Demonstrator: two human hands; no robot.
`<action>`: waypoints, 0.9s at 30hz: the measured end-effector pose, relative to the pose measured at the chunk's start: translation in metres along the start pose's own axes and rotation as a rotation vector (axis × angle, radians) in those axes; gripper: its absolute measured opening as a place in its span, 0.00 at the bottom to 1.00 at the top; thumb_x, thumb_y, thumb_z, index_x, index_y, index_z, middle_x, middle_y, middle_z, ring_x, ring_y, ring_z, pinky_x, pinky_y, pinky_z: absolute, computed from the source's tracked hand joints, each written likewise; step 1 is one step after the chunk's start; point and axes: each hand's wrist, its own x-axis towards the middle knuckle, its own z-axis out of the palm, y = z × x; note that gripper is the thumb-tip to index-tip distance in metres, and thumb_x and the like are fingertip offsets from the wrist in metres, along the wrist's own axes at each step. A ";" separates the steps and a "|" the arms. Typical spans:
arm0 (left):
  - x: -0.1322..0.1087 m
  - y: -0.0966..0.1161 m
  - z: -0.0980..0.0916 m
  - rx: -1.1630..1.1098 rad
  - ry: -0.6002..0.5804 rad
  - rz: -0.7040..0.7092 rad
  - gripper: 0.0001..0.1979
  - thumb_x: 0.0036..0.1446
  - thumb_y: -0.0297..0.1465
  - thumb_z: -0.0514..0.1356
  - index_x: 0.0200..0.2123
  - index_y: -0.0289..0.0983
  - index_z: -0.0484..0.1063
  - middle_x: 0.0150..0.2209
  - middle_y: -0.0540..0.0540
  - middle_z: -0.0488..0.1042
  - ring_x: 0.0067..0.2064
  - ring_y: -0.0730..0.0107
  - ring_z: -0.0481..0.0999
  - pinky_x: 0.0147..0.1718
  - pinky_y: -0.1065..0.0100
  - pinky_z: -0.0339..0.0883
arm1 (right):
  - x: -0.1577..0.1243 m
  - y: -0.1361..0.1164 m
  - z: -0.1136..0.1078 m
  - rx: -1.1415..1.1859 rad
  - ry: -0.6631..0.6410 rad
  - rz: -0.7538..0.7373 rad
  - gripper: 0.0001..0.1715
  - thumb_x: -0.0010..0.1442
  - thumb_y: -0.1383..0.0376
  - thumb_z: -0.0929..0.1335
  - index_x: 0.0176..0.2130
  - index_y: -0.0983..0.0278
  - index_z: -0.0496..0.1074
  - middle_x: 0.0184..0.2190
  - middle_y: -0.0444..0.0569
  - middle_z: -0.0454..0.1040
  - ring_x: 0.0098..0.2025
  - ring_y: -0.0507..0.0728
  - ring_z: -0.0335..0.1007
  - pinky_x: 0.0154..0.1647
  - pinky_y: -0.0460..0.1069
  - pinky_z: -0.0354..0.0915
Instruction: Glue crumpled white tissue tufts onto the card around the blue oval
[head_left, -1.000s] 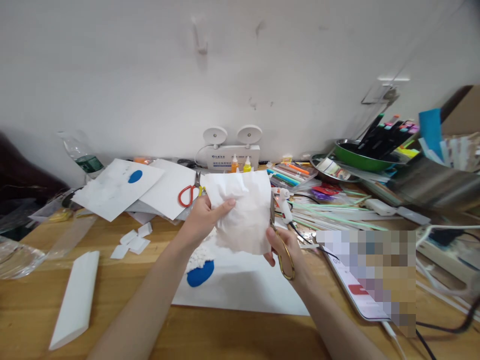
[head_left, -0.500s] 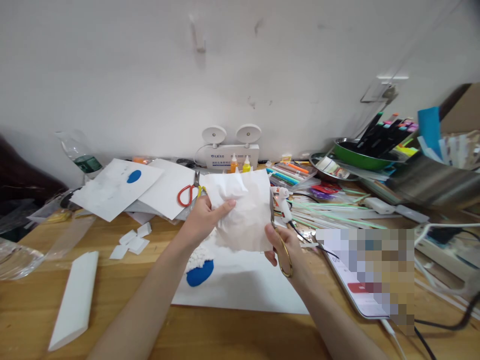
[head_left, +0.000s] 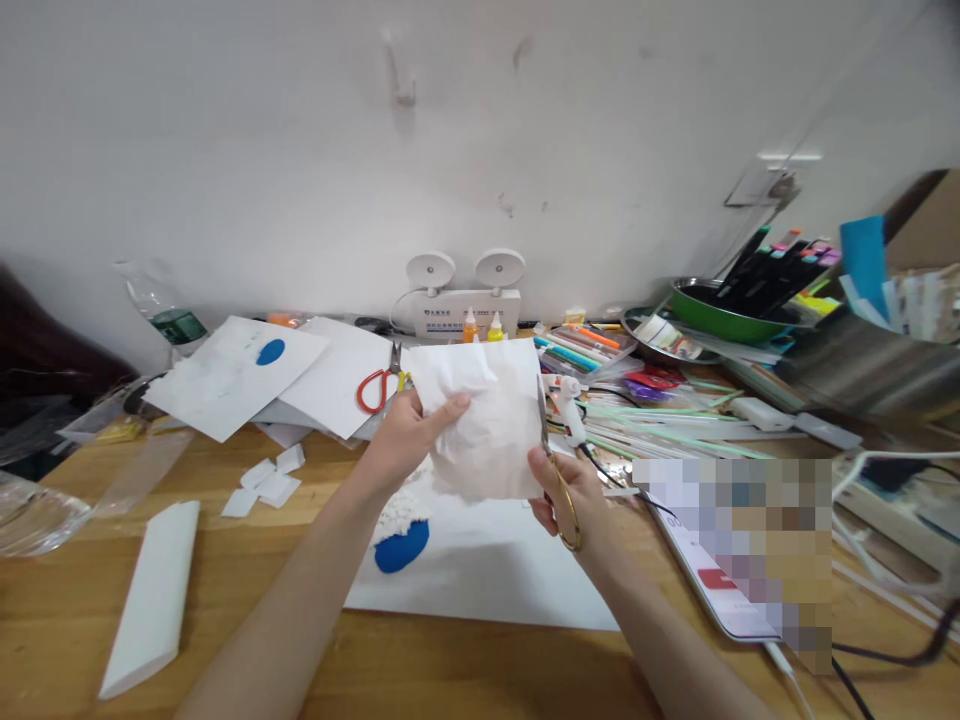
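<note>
My left hand [head_left: 420,428] pinches the left side of a crinkled white sheet [head_left: 491,440], thumb on top. Gold-handled scissors [head_left: 568,510] are held in my right hand [head_left: 566,490], their blades upright along the sheet's right edge. Beneath the sheet lies a larger white paper [head_left: 510,570] on the table, bearing a blue oval [head_left: 402,546] with white crumbly material [head_left: 397,512] beside it. Red and yellow handled scissors [head_left: 373,390] rest just beyond my left hand.
Small white squares [head_left: 270,483] and a folded white paper [head_left: 154,595] lie left. Behind are a glue gun [head_left: 568,405], straws [head_left: 660,425] and a green pan [head_left: 724,312] of markers. A phone [head_left: 720,590] lies right, partly pixelated.
The scissors and my right hand have shifted very slightly left along the sheet's edge. My left hand keeps its hold on the sheet, and the camera view has moved a little.
</note>
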 end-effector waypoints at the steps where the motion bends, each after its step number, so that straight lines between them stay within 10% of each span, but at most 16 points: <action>1: 0.000 0.000 0.000 0.002 0.002 -0.008 0.19 0.46 0.39 0.62 0.40 0.34 0.72 0.40 0.42 0.76 0.42 0.58 0.74 0.38 0.65 0.69 | 0.000 0.000 0.000 -0.002 0.001 0.001 0.30 0.45 0.42 0.64 0.16 0.62 0.52 0.06 0.35 0.50 0.08 0.43 0.45 0.08 0.41 0.46; 27: 0.000 0.000 -0.003 0.067 0.009 -0.005 0.19 0.47 0.41 0.61 0.39 0.33 0.73 0.36 0.43 0.77 0.37 0.62 0.76 0.33 0.69 0.69 | 0.000 0.001 -0.001 -0.117 -0.009 -0.012 0.31 0.48 0.41 0.61 0.14 0.62 0.53 0.04 0.38 0.53 0.07 0.45 0.46 0.09 0.42 0.43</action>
